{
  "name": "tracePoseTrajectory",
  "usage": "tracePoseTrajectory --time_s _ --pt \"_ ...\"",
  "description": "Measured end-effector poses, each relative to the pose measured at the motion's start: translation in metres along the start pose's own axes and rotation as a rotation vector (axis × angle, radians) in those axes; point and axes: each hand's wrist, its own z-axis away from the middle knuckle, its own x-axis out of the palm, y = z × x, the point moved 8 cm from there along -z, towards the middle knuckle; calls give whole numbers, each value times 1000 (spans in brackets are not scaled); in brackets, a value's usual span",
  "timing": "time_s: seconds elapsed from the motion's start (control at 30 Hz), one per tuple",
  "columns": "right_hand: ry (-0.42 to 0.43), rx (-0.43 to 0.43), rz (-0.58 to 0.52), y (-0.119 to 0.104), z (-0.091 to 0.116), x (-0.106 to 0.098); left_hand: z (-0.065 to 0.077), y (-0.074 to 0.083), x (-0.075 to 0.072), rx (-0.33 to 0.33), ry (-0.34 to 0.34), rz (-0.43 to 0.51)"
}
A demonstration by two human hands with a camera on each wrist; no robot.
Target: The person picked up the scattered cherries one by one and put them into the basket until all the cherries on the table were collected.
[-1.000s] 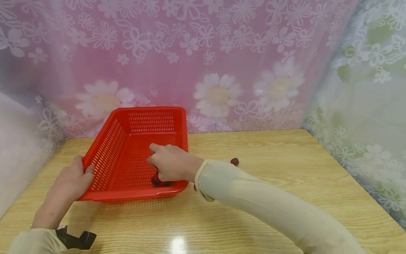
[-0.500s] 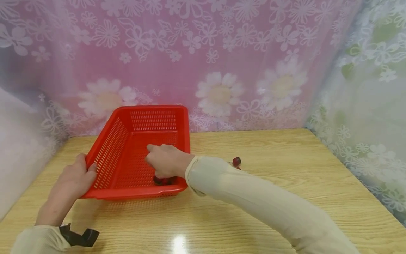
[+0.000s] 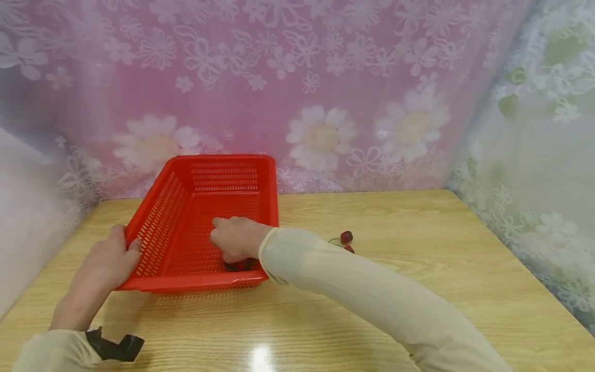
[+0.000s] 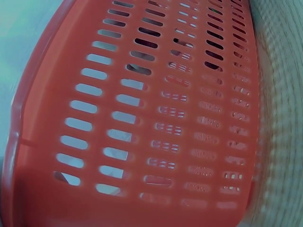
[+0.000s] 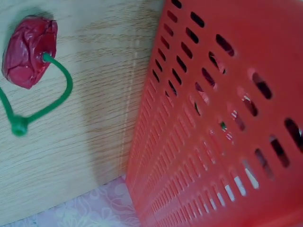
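My left hand (image 3: 106,263) grips the left rim of a red plastic basket (image 3: 200,282), thumb on the inner side. My right hand (image 3: 236,238) reaches over the right wall into the basket, low near its front right corner. Dark red cherries (image 3: 238,265) lie under that hand, partly covered by it. Its fingertips face away, so I cannot tell whether it holds anything. Slotted basket wall (image 4: 156,118) fills most of the left wrist view. In the right wrist view, the outer side of the basket (image 5: 213,118) hides the hand.
To the right of the basket on the wooden table (image 3: 418,248), a pair of cherries (image 3: 346,237) lies behind the right sleeve. Up close, one is a glossy red cherry (image 5: 31,52) with a green stem. A flowered pink curtain (image 3: 232,103) stands behind the table.
My right hand has shifted left and slightly lower inside the basket, its sleeve baring more of the cherries on the table. The left hand keeps its grip on the rim.
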Motion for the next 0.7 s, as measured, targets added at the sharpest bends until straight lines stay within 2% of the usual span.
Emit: tracePoseTrajectory --time_s 0.1,0.5,0.7 --pt "-31 16 -16 2 -3 4 -1 0 0 4 -1 -1" --pt "-69 13 -41 3 -11 12 -1 -1 -1 13 8 9" --pt "-93 39 -62 6 -13 16 -1 0 -1 22 22 8"
